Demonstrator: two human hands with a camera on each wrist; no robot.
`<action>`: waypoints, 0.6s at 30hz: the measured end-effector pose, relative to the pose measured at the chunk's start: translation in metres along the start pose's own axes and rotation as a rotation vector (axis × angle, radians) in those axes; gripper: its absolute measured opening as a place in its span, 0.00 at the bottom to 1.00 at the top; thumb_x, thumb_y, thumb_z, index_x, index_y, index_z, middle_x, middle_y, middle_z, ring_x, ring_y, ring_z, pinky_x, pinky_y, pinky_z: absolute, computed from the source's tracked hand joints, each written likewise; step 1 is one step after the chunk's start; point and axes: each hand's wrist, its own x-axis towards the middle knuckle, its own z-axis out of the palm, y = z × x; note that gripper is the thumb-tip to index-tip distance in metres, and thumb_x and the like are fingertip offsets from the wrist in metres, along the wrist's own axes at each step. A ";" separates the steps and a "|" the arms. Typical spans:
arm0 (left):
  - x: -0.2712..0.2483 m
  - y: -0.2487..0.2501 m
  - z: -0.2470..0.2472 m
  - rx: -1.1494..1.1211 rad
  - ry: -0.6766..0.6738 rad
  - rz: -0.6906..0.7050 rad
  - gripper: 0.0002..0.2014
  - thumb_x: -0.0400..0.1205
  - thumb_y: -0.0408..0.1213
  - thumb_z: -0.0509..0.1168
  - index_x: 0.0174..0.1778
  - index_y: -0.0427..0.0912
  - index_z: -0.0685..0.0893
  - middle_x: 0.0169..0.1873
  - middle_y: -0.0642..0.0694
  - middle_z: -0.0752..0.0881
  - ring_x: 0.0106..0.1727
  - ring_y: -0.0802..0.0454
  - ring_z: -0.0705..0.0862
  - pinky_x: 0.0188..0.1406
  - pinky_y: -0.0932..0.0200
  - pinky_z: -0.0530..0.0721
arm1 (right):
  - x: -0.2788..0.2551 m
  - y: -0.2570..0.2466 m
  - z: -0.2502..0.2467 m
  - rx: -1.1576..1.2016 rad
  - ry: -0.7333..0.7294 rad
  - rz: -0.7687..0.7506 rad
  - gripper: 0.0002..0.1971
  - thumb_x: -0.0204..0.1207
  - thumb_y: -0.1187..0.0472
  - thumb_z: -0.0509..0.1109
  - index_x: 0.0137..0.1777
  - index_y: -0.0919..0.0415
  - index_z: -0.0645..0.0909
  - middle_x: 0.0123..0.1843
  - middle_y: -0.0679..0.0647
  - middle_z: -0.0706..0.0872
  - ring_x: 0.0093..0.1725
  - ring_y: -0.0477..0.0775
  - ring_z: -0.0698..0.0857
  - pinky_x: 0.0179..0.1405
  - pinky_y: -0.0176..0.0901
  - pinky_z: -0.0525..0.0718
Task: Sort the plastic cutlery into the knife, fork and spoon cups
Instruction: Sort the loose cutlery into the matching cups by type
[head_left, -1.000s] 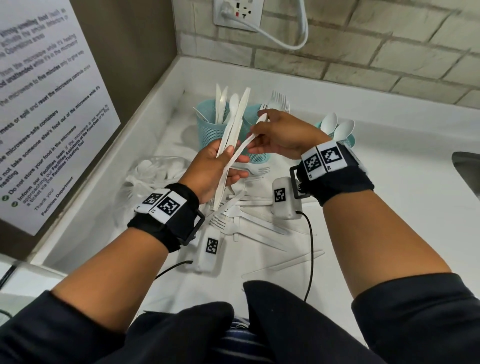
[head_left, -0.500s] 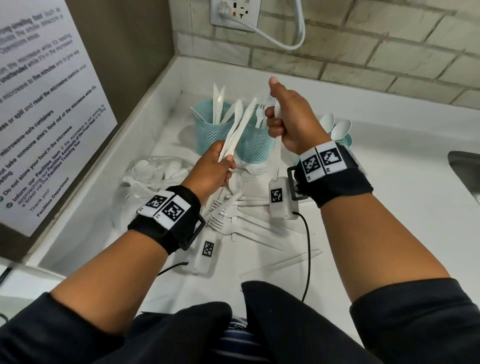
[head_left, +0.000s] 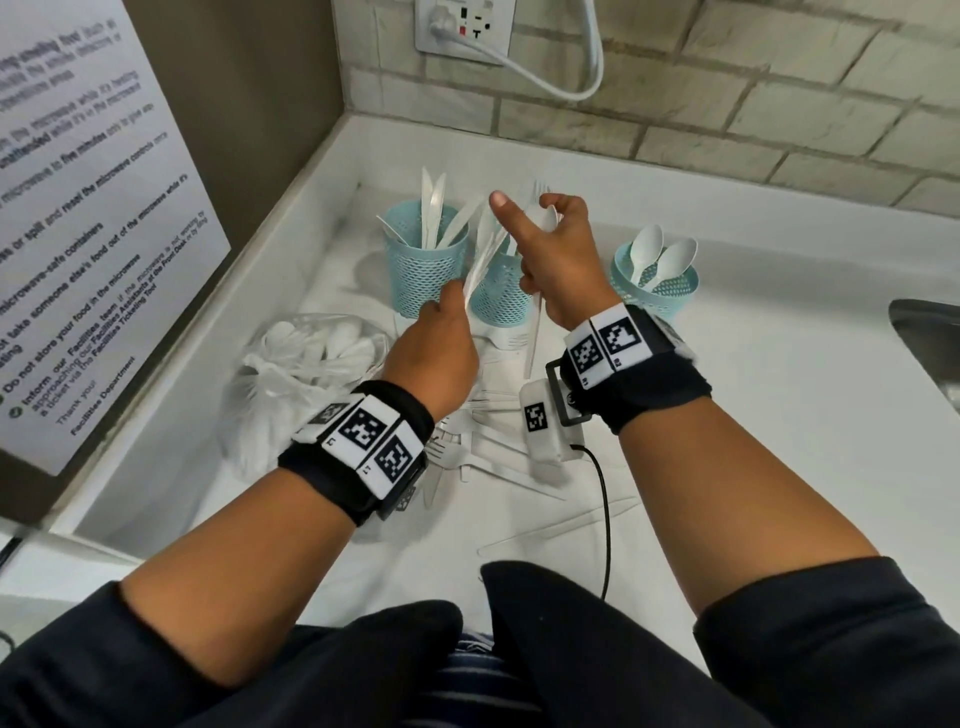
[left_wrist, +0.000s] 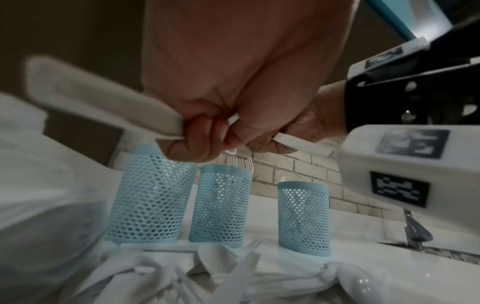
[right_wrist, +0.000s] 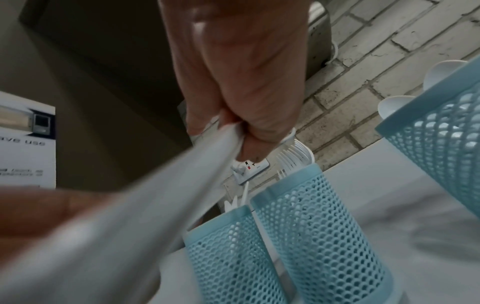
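Three teal mesh cups stand in a row: the knife cup (head_left: 423, 270) on the left, the fork cup (head_left: 498, 296) in the middle, the spoon cup (head_left: 657, 288) on the right. My left hand (head_left: 434, 338) grips a few white knives (head_left: 480, 254) by their handles, blades slanting up in front of the knife and fork cups. My right hand (head_left: 556, 260) hovers over the fork cup, index finger straight, the others curled round what looks like a white fork (head_left: 534, 332) held upright, handle hanging down. The wrist views show the same grips: knives (left_wrist: 103, 102), fork handle (right_wrist: 155, 205).
Loose white forks and knives (head_left: 493, 462) lie on the counter below my wrists. A clear bag of spoons (head_left: 311, 358) sits at the left. A sink edge (head_left: 930, 338) is at the right. Brick wall, an outlet (head_left: 462, 23) and a cable lie behind the cups.
My right hand has pulled the fork out of the bundle in my left hand and lifted it over the fork cup. My left hand has sunk lower with the knives.
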 end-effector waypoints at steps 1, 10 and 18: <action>0.000 0.001 0.000 0.035 0.000 -0.002 0.25 0.83 0.26 0.52 0.77 0.38 0.57 0.60 0.32 0.75 0.56 0.32 0.79 0.49 0.46 0.74 | 0.000 0.002 0.000 -0.019 0.006 -0.011 0.34 0.68 0.44 0.76 0.67 0.56 0.64 0.53 0.56 0.75 0.32 0.44 0.72 0.14 0.29 0.71; 0.003 0.006 0.001 0.079 0.011 -0.026 0.19 0.83 0.27 0.52 0.71 0.34 0.62 0.59 0.32 0.75 0.57 0.32 0.79 0.46 0.48 0.72 | 0.000 0.017 0.006 -0.050 -0.020 -0.010 0.30 0.70 0.57 0.77 0.66 0.64 0.65 0.48 0.58 0.82 0.34 0.47 0.82 0.15 0.32 0.71; 0.012 -0.004 0.000 -0.337 -0.012 -0.073 0.25 0.85 0.51 0.54 0.64 0.32 0.69 0.50 0.40 0.80 0.50 0.44 0.79 0.46 0.59 0.71 | -0.001 0.021 0.000 -0.042 -0.109 0.020 0.22 0.74 0.63 0.73 0.61 0.57 0.65 0.48 0.55 0.78 0.33 0.47 0.77 0.17 0.32 0.73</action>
